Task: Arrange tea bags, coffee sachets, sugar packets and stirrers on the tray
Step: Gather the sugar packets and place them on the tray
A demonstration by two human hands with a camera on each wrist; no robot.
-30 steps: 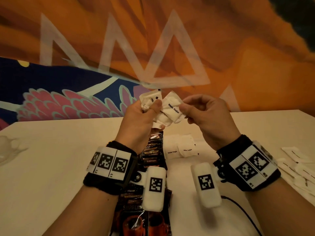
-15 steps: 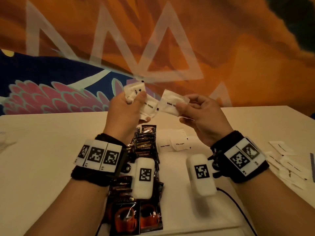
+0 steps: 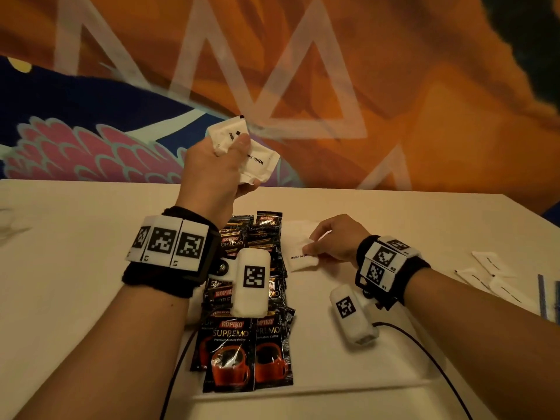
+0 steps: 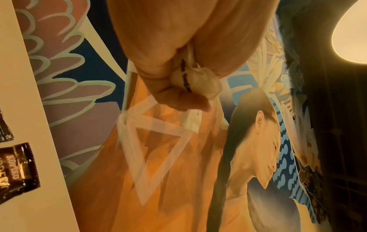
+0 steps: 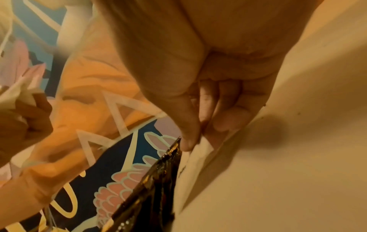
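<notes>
My left hand [image 3: 239, 148] is raised above the table and grips a bunch of white sugar packets [image 3: 257, 160]; the left wrist view shows them squeezed between its fingers [image 4: 196, 81]. My right hand [image 3: 312, 250] is low over the white tray [image 3: 333, 391] and pinches one sugar packet [image 3: 301, 260] that lies on other sugar packets [image 3: 298, 230]. The packet's corner sits between thumb and fingers in the right wrist view [image 5: 198, 150]. Black Kopiko coffee sachets [image 3: 251, 344] run in an overlapping column just left of it.
White paper-wrapped items [image 3: 491, 277] lie loose on the table at the right, with a blue strip [image 3: 542, 298] at the frame's edge. A black cable [image 3: 424, 344] crosses the tray's near right. A painted wall stands behind the table.
My right hand pulled one sugar packet from the left hand's bunch and carried it down onto the tray beside the coffee sachets. The left hand stayed raised with the rest.
</notes>
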